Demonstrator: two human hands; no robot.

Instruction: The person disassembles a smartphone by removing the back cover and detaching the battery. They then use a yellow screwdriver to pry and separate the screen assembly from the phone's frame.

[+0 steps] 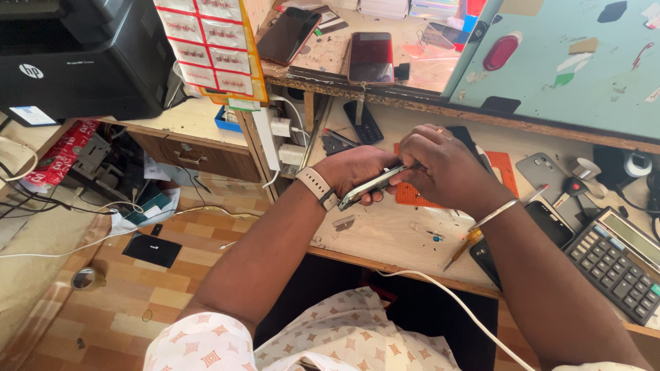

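Observation:
My left hand grips a slim silver smartphone, held edge-on above a wooden workbench. My right hand closes over the phone's far end, fingers curled on its upper edge. A pale watch sits on my left wrist and a thin metal bangle on my right wrist. Under the hands lies an orange work mat. What the right fingertips do at the phone's end is hidden.
A screwdriver and a black phone lie right of the mat, a calculator at the right edge. Two phones lie on the upper shelf. A black printer stands left. Cables and tape litter the floor.

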